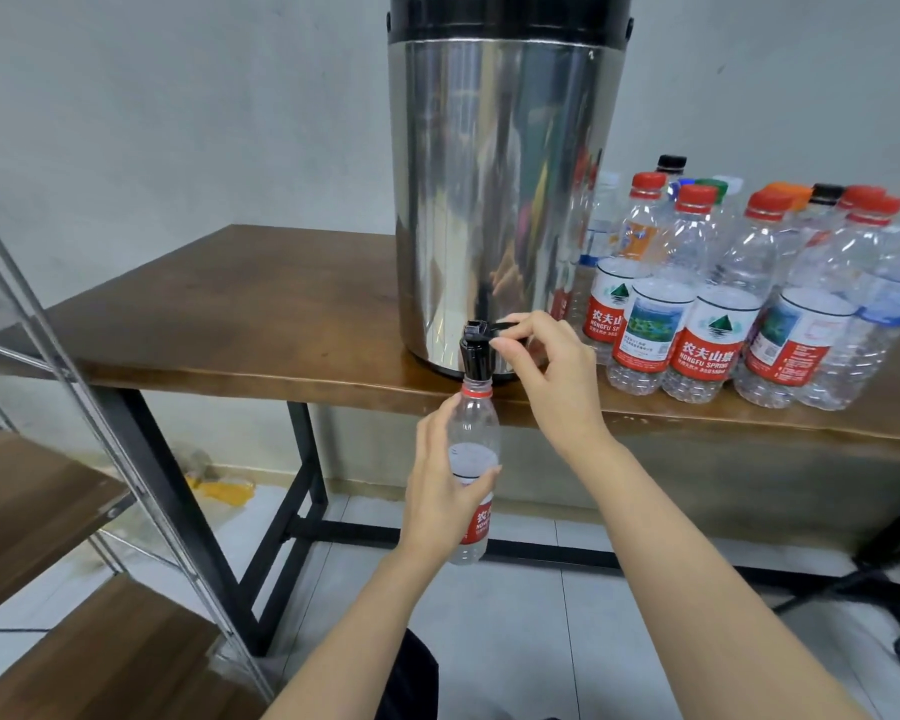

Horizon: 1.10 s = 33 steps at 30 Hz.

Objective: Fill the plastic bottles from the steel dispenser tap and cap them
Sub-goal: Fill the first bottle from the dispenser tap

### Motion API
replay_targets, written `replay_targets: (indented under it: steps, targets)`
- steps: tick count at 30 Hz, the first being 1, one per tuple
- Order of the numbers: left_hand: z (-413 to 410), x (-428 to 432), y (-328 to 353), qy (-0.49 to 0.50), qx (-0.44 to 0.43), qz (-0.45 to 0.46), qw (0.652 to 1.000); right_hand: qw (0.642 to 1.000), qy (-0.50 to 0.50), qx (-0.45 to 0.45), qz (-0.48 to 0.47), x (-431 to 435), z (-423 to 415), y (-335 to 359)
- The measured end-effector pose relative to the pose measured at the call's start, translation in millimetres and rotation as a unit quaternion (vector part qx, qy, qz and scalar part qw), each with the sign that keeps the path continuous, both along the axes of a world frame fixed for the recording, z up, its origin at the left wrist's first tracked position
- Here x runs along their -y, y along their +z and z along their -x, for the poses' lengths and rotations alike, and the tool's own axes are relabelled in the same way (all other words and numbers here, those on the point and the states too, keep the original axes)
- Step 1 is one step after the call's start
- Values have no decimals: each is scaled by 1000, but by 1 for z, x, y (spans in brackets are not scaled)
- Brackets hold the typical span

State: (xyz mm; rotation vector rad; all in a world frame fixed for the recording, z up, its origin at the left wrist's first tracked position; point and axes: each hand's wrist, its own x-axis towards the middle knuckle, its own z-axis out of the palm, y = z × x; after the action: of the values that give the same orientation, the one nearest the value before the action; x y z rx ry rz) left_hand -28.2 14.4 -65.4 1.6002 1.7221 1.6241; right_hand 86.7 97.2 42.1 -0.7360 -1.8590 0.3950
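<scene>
A tall steel dispenser [494, 200] stands on the wooden table [230, 314], its black tap [475, 350] jutting over the front edge. My left hand [440, 485] grips a clear plastic bottle [473, 423] with a red label, holding it upright below the table edge with its open mouth right under the tap. My right hand [546, 366] pinches the tap's black lever between thumb and fingers. The water level inside the bottle is hard to tell.
Several capped plastic bottles [723, 304] with red, orange, green and black caps crowd the table right of the dispenser. A metal-framed shelf with wooden boards [74, 491] stands at the left. Tiled floor and cables [894, 615] lie below.
</scene>
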Motion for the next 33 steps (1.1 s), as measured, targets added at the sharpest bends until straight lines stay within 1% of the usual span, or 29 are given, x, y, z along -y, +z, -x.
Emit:
replay_targets:
  steps: [17,33]
  targets:
    - [-2,-3,-3,-1,33,-7,999,999,25,-22,15,-2,1,-3]
    - [-2,-6,-6,0,31,0,1000,999,32,-26,23,-3,1,-5]
